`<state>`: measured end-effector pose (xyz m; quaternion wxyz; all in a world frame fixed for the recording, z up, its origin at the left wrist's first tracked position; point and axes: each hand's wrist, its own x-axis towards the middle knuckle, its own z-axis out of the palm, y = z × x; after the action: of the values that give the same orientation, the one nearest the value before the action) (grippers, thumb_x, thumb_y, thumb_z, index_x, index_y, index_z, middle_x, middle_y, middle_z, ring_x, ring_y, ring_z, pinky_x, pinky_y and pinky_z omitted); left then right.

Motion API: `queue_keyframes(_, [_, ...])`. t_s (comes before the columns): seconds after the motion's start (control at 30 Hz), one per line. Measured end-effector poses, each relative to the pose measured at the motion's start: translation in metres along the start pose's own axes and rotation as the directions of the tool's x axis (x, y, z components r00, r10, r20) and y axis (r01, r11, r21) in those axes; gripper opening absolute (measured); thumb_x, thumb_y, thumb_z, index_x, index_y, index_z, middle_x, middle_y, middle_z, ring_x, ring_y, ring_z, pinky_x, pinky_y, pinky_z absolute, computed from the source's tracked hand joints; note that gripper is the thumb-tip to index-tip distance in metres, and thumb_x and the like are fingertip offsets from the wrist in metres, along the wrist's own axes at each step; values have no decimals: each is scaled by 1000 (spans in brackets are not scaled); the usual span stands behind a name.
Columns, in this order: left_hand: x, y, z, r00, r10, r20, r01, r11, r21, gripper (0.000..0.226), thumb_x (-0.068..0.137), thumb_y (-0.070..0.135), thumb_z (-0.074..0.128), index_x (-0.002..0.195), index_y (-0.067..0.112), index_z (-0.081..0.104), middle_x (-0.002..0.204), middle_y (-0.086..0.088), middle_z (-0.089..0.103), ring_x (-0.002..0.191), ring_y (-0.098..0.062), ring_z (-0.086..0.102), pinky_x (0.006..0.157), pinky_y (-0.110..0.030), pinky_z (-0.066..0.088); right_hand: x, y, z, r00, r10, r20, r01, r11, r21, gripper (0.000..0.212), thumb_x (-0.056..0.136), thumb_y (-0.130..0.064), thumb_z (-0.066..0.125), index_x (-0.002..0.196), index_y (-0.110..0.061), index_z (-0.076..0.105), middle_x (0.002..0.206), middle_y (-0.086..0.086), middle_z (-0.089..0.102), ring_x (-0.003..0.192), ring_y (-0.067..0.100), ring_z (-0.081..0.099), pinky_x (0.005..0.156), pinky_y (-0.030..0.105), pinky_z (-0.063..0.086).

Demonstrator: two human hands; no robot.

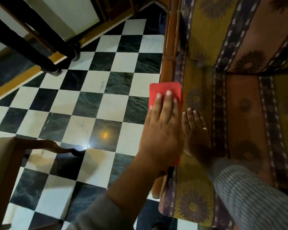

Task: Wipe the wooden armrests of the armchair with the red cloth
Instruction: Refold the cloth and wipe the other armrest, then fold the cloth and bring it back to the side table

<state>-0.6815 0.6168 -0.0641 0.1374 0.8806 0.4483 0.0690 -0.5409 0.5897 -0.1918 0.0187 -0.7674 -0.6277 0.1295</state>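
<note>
The red cloth [157, 90] lies flat over the armchair's left wooden armrest [169, 63], about halfway along it. My left hand [161, 130] presses down on the cloth with its fingers stretched flat, and part of the cloth shows again below my wrist. My right hand [196, 133] rests flat on the patterned seat cushion [239, 105] just beside the armrest, holding nothing, a ring on one finger. The armrest under the cloth and hand is hidden. The other armrest is out of view.
A black-and-white checkered floor [93, 100] spreads left of the armchair. Dark table legs [40, 53] stand at the upper left. Another chair's seat and wooden arm [7, 163] are at the lower left. A light glare reflects on the tiles.
</note>
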Motion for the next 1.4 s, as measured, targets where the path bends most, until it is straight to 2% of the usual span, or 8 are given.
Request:
queue_keyframes(0.23, [-28, -1, -5, 996, -91, -18, 82, 956, -281, 70, 101, 43, 33, 154, 24, -9, 164, -2, -16, 152, -19, -19, 120, -30, -14, -5, -5, -17, 987, 110, 120, -146, 927, 347, 83, 90, -59, 9, 147, -8, 40, 156, 21, 32, 146, 35, 28, 118, 46, 21])
queue_keyframes(0.33, [-31, -16, -11, 839, -543, 28, 444, 654, -612, 64, 100, 46, 43, 156, 22, 22, 163, -9, 27, 150, -24, 25, 123, -34, 17, -25, -19, -42, 937, 319, 144, -296, 500, 814, 67, 85, -76, 32, 104, -24, 69, 90, -22, 64, 99, 4, 59, 89, 20, 40])
queue_keyframes(0.43, [-32, -20, -19, 669, -723, 171, 648, 456, -610, 37, 98, 45, 52, 112, 14, 68, 106, -7, 71, 103, -27, 65, 96, -45, 52, -49, -39, -62, 930, 262, 259, -343, 357, 869, 47, 70, -85, 40, 90, -52, 68, 80, -34, 65, 91, -12, 61, 81, 14, 44])
queue_keyframes(0.53, [-35, -8, -24, 630, -741, 231, 680, 382, -626, 36, 99, 43, 51, 94, 11, 66, 85, -4, 68, 85, -25, 65, 79, -39, 53, -63, -48, -76, 938, 224, 263, -322, 295, 899, 47, 78, -68, 57, 102, -29, 70, 84, -19, 67, 88, 8, 64, 81, 29, 51])
queue_keyframes(0.67, [-40, 10, -38, 651, -747, 133, 608, 409, -680, 31, 101, 40, 47, 100, 13, 62, 85, 4, 63, 79, -13, 59, 67, -30, 46, -72, -52, -104, 954, 225, 201, -263, 296, 918, 12, 92, -36, 61, 96, -24, 62, 92, -5, 69, 86, 14, 65, 78, 33, 52])
queue_keyframes(1.0, [-57, 108, -56, 782, -614, 110, 438, 415, -798, 23, 103, 35, 45, 102, 18, 61, 95, 1, 63, 89, -15, 61, 78, -34, 50, -150, 3, -178, 921, 376, 102, -203, 239, 949, 32, 94, -33, 56, 120, -16, 62, 109, 0, 70, 97, 12, 65, 89, 35, 53])
queue_keyframes(1.2, [-73, 219, -27, 913, -384, 140, 337, 514, -789, 22, 103, 32, 46, 89, 15, 52, 74, 9, 49, 67, -3, 47, 68, -32, 40, -254, 82, -198, 795, 606, 35, -214, 226, 950, 25, 96, -45, 51, 116, -33, 60, 102, -15, 66, 91, -2, 62, 76, 21, 50])
queue_keyframes(1.4, [-93, 326, 16, 968, -75, 240, 218, 727, -651, 36, 100, 52, 38, 105, 21, 56, 100, -3, 63, 97, -23, 59, 89, -41, 48, -356, 162, -198, 600, 799, 30, -282, 176, 943, 28, 97, -47, 50, 120, -33, 55, 106, -18, 59, 97, -2, 57, 78, 20, 47])
